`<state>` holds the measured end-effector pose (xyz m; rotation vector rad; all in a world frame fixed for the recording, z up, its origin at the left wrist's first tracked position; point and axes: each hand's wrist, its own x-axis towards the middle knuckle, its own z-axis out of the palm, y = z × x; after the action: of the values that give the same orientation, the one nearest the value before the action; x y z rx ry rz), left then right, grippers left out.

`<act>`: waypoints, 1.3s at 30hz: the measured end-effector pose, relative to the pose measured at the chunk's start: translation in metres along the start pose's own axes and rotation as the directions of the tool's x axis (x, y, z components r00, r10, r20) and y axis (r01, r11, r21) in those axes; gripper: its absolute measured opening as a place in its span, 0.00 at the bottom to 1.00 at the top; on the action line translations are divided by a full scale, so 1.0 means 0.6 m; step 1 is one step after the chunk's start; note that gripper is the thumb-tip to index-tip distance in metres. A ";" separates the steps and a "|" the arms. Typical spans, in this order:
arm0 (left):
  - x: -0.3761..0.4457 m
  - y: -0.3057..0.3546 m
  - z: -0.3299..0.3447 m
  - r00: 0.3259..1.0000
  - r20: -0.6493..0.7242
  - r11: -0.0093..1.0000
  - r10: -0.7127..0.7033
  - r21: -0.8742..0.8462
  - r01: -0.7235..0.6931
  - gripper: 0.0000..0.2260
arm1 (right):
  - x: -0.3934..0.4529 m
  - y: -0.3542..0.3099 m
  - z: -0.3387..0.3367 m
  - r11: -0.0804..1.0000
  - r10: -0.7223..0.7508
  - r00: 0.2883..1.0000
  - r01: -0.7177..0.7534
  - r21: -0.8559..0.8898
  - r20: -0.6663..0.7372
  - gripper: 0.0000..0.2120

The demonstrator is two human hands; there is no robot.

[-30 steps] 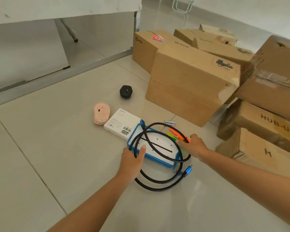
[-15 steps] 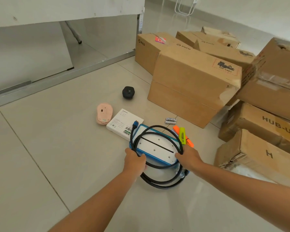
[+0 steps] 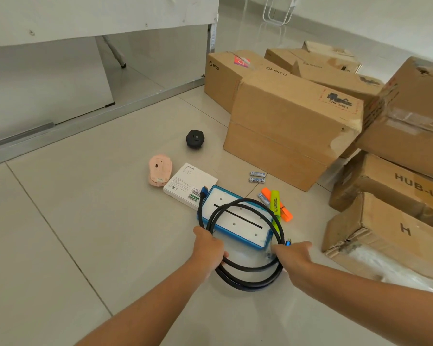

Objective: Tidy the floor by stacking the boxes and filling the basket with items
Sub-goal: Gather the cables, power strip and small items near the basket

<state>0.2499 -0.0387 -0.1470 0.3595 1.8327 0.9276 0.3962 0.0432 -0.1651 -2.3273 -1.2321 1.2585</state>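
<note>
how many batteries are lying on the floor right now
3. Two batteries lie side by side before the big cardboard box; a third lies beside the orange highlighter. More may be hidden.

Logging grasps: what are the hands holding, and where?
Both grip the coiled black cable: left hand on its left side, right hand on its right side.

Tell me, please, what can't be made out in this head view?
- Basket: not in view.
- Left hand fingers: curled under the black cable, hidden.
- Right-hand boxes: cut off by the frame edge.
- White box print: too small to read.
- Black puck: details too dark.
</note>
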 end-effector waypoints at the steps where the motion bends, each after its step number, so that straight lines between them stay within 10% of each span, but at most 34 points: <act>1: 0.000 -0.002 -0.001 1.000 0.002 1.000 0.007 0.001 -0.007 0.10 | -0.006 0.001 -0.003 0.998 -0.057 0.998 0.057 0.011 -0.006 0.29; 10: -0.015 0.012 -0.065 0.992 0.044 0.993 0.116 0.020 -0.117 0.12 | -0.092 -0.038 0.014 0.854 -0.507 0.856 0.515 0.071 -0.101 0.07; 19: -0.097 0.015 -0.300 0.966 -0.030 0.965 0.258 0.052 -0.256 0.10 | -0.207 -0.144 0.107 0.761 -0.608 0.711 0.649 0.006 0.354 0.07; 25: -0.182 -0.076 -0.504 0.942 -0.256 0.974 0.216 -0.013 -0.226 0.12 | -0.377 -0.177 0.231 0.785 -0.459 0.523 0.618 0.051 0.718 0.11; 39: -0.396 -0.469 -0.790 0.720 -0.631 0.798 -0.290 -0.575 -0.182 0.14 | -0.790 -0.016 0.583 0.664 -0.278 0.272 0.747 -0.020 0.921 0.17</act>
<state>-0.0149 -0.5757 -0.1054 -0.5455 2.0314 1.7057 -0.0125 -0.3755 -0.0951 -0.9682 -2.6171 2.0732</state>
